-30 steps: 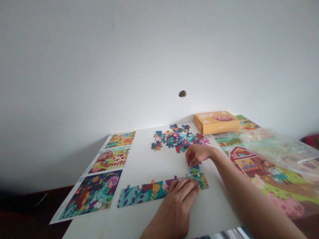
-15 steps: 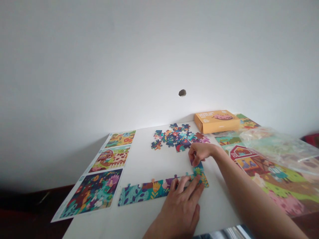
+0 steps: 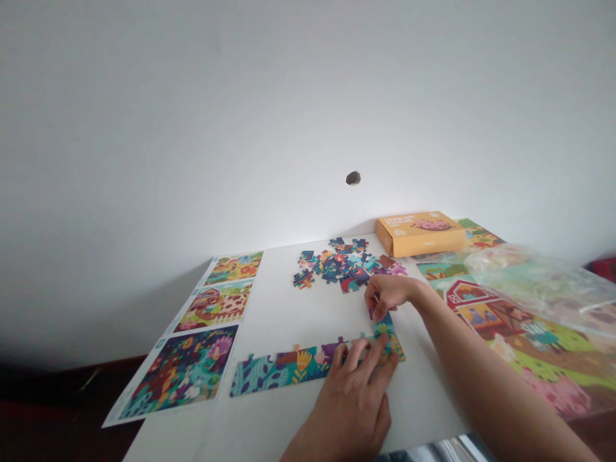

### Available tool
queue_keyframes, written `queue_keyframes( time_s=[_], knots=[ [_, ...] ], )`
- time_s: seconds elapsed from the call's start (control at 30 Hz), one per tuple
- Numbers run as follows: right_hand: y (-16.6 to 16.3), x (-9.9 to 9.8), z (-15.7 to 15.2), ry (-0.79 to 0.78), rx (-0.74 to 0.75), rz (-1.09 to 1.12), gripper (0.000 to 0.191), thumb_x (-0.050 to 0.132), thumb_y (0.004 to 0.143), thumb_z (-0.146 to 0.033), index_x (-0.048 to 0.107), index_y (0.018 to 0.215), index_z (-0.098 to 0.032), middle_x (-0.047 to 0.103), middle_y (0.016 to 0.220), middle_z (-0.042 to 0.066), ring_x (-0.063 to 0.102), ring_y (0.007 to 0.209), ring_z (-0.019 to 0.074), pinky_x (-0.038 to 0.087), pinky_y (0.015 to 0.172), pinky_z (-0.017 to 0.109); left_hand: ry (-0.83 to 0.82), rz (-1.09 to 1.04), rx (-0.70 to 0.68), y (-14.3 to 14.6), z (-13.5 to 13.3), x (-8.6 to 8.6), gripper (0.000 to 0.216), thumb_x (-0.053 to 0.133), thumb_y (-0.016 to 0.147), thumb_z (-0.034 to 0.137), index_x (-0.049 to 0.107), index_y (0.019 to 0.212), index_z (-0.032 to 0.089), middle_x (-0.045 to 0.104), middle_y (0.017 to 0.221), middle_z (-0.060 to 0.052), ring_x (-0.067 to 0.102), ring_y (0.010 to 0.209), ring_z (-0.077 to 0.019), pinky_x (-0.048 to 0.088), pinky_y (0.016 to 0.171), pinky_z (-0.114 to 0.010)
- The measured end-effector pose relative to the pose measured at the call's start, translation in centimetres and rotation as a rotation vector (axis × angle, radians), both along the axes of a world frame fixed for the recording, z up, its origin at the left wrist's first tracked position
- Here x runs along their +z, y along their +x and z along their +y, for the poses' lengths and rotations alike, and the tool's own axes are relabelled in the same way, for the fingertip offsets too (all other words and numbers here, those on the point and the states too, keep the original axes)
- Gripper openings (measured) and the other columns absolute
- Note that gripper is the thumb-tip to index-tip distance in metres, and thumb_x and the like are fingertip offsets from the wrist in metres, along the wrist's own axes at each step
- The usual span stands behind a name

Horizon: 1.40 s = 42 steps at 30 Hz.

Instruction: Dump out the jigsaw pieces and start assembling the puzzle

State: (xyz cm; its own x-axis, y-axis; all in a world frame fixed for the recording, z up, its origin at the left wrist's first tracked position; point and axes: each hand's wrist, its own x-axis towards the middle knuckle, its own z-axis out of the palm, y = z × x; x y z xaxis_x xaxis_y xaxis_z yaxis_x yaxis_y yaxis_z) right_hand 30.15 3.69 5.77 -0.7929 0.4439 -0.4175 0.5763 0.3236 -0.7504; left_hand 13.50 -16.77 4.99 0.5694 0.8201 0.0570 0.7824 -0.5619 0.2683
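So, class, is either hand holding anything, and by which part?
The right hand pinches a puzzle piece by its far end; the left hand rests on the joined strip, gripping nothing.

White table (image 3: 283, 314): joined puzzle strip (image 3: 279, 372), heaped loose pieces (image 3: 339, 264), three-picture sheet (image 3: 212, 307) at left, farm-scene sheet (image 3: 505, 321) at right.

Soft, muted light brightens the wall (image 3: 308, 212) beyond the fingers (image 3: 359, 351), falling into deep shadow low at far left of them. Pale glare streaks the plastic (image 3: 534, 276) to their right, where detail blurs and the view stretches edgeward.
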Motion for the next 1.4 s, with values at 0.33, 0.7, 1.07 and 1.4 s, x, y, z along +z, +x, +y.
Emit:
queue_keyframes(
  time_s=[0.33,0.7,1.07,1.4],
  knots=[
    [-0.4,-0.2,0.0,0.368,-0.182,0.166,0.013,0.071,0.064,-0.025,0.07,0.069,-0.013,0.06,0.057,-0.001,0.051,0.051,0.0088,0.033,0.045,0.018,0.007,0.003,0.004,0.0,0.0,-0.3,0.062,0.044,0.091,0.028,0.027,0.151,0.032,0.027,0.159,-0.001,0.033,0.135,-0.0299,0.029,0.11,-0.053],
    [-1.2,0.0,-1.8,-0.583,0.084,0.232,0.028,0.071,0.073,-0.035,0.053,0.069,-0.015,0.056,0.051,-0.004,0.061,0.051,0.0126,0.045,0.051,0.019,0.014,0.012,0.013,0.2,0.0,0.1,0.057,0.043,0.093,0.033,0.031,0.148,0.033,0.033,0.156,-0.001,0.034,0.133,-0.0286,0.031,0.109,-0.052],
    [-0.9,-0.2,-1.5,-0.51,-0.039,0.263,0.041,0.076,0.07,-0.048,0.05,0.069,-0.016,0.057,0.055,-0.004,0.06,0.051,0.0113,0.048,0.053,0.021,0.028,0.031,0.012,0.2,0.0,-0.2,0.058,0.045,0.091,0.03,0.032,0.148,0.033,0.03,0.157,0.0,0.034,0.133,-0.0288,0.03,0.111,-0.052],
    [-3.8,-1.4,-2.0,-0.09,-0.357,0.553,0.047,0.07,0.077,-0.046,0.037,0.056,-0.019,0.032,0.041,-0.011,0.028,0.035,0.0023,0.017,0.034,0.016,0.005,0.023,0.001,0.1,0.0,-0.3,0.057,0.039,0.094,0.035,0.027,0.15,0.033,0.029,0.157,-0.002,0.033,0.135,-0.0293,0.03,0.111,-0.055]
  ],
)
